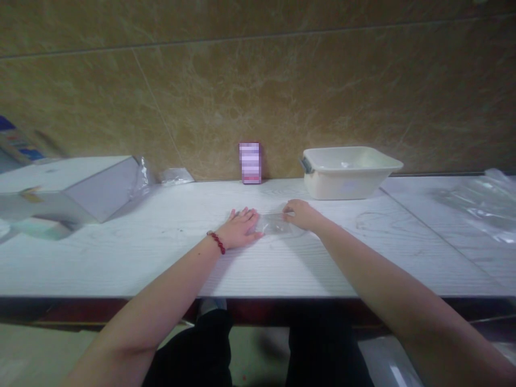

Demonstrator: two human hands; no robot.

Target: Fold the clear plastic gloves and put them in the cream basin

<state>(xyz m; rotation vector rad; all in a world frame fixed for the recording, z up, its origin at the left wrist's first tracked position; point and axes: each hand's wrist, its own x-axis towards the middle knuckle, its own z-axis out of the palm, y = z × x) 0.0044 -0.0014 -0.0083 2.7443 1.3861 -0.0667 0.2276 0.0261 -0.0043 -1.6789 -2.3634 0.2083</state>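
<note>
A small clear plastic bag (272,223) lies flat on the white wood-grain table (258,274), between my two hands. My left hand (241,228) rests palm down with its fingers spread, and its fingertips press on the bag's left end. A red bead bracelet (217,242) circles that wrist. At the bag's right end, my right hand (300,214) has its fingers curled together in a pinch on the plastic. Part of the bag is hidden under each hand.
A cream plastic basin (342,183) with a grey handle stands behind my right hand. A phone (250,164) leans against the tiled wall. On the left sits a white box (68,185) with a clear wrapper (175,176) near it. More clear plastic (487,204) lies at far right.
</note>
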